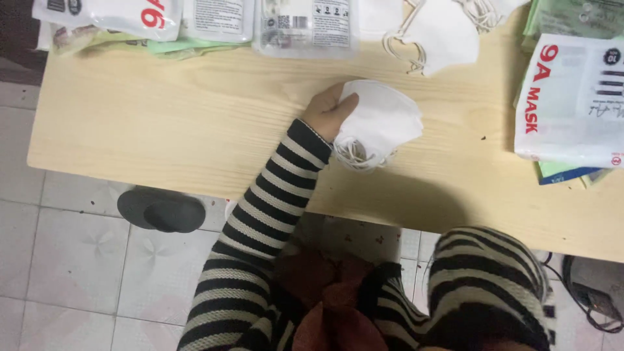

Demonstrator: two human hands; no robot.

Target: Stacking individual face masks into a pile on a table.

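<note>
The left hand (327, 110) rests on the pale wooden surface (162, 123), its fingers (344, 104) closed around a stack of white masks (380, 123). The masks jut right beyond the fingers, ear loops dangling beneath. The right hand is out of sight.

Right hand hidden; mask packets (305, 23) cut off by top edge

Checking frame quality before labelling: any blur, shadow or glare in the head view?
Head view: soft overall, slightly blurred; the left hand gripping a stack of white masks reads clearly enough. A broad shadow falls on the wooden table below the stack. Mild glare on the plastic packets at the top edge; right hand not visible.
</note>
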